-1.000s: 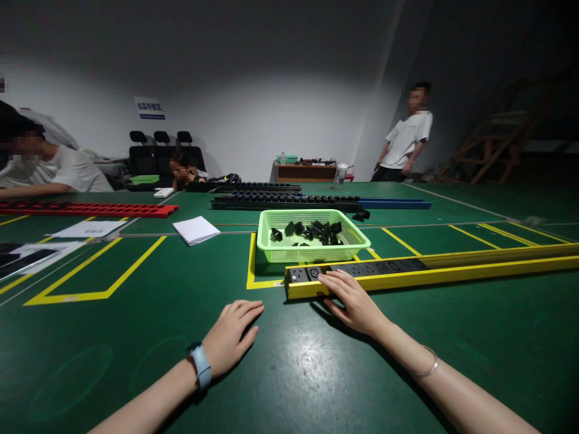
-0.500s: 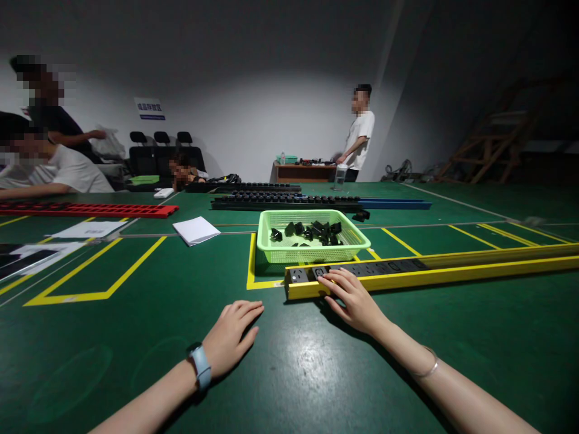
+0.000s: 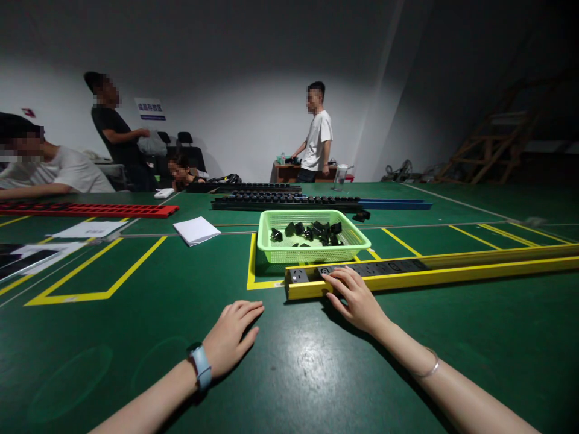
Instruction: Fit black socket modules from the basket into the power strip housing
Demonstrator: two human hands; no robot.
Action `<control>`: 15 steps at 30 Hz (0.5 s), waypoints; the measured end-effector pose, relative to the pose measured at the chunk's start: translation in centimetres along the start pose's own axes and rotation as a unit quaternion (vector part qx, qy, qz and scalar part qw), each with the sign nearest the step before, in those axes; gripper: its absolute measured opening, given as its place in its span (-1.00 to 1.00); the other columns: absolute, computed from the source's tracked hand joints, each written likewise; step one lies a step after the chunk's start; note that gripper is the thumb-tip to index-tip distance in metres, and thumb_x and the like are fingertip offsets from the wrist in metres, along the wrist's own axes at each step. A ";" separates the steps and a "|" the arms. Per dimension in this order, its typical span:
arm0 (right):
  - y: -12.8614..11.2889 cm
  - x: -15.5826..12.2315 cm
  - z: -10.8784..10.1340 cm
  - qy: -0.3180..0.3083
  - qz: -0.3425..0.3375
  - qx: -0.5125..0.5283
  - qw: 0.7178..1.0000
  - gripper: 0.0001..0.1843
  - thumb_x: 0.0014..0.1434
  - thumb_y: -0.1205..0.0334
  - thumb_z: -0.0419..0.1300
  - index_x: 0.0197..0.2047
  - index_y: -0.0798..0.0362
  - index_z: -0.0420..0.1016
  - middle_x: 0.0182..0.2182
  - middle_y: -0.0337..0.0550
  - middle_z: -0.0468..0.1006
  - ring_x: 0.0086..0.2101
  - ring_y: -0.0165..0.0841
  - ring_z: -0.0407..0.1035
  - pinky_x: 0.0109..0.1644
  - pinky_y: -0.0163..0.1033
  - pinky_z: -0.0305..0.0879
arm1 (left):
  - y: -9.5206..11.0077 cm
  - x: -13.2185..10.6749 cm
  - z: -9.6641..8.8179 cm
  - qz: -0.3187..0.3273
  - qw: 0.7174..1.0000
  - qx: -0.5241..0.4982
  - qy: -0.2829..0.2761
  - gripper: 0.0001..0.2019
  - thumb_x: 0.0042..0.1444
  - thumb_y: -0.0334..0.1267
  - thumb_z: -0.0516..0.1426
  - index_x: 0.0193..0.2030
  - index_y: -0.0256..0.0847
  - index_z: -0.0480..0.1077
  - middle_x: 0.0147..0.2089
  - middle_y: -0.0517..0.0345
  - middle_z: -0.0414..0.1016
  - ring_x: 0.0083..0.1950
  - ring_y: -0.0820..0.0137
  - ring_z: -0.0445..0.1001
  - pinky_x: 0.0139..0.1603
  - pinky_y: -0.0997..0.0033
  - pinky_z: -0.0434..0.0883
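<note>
Palm down on the green table, my left hand [image 3: 230, 337] rests with fingers stretched out, holding nothing. My right hand [image 3: 359, 301] reaches over the near wall of a yellow rail [image 3: 452, 275], its fingers extended and fingertips on a black socket module [image 3: 324, 272] that they partly cover. At the rail's left end sits another black socket module [image 3: 298, 276], with a gap between the two. More black modules [image 3: 398, 266] line the channel to the right of my hand. Just behind the rail, a light green basket [image 3: 312, 255] contains several small black parts [image 3: 320, 232].
A white paper pad [image 3: 196, 231] lies left of the basket. Farther back are a red rail [image 3: 90, 209], dark rails with black parts [image 3: 284, 203], a blue rail [image 3: 398, 204] and a clear cup [image 3: 340, 178]. Several people are beyond or beside the table.
My right hand and the socket module under its fingertips have shifted slightly right, widening the gap to the end module. My left hand stays put. Two standing people in the background have moved.
</note>
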State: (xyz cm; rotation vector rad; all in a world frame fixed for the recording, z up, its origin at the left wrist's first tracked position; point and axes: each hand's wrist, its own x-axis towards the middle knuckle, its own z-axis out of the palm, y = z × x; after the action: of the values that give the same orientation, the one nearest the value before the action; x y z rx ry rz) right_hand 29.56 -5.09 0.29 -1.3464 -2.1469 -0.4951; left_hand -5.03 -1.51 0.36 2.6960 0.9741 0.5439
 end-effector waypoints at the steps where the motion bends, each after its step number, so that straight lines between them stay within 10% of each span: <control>1: 0.0 0.0 0.0 0.000 0.003 0.000 1.000 -0.49 0.23 0.18 0.10 0.24 -0.06 0.23 -0.02 -0.02 0.41 0.06 -0.14 0.26 0.22 0.15 0.19 | 0.0 0.0 0.0 0.001 1.000 -0.001 0.003 -0.62 0.25 -0.27 -0.01 0.20 -0.09 0.28 0.21 0.07 0.36 0.16 0.25 0.30 0.17 0.07 0.30; 15: -2.1 0.6 -0.1 -0.031 -0.067 0.032 0.997 -0.41 0.24 0.23 0.08 0.32 -0.04 0.08 0.20 0.02 0.25 0.20 -0.15 0.15 0.26 0.15 0.14 | -0.1 -0.1 0.1 0.003 1.000 -0.001 0.010 -0.62 0.26 -0.26 -0.02 0.21 -0.06 0.28 0.20 0.08 0.37 0.15 0.26 0.30 0.17 0.09 0.31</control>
State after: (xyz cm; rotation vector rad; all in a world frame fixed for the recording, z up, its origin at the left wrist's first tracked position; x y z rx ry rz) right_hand 27.51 -5.60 0.71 -1.2037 -2.2939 -0.4381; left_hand -5.09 -1.51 0.20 2.6971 0.9696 0.5750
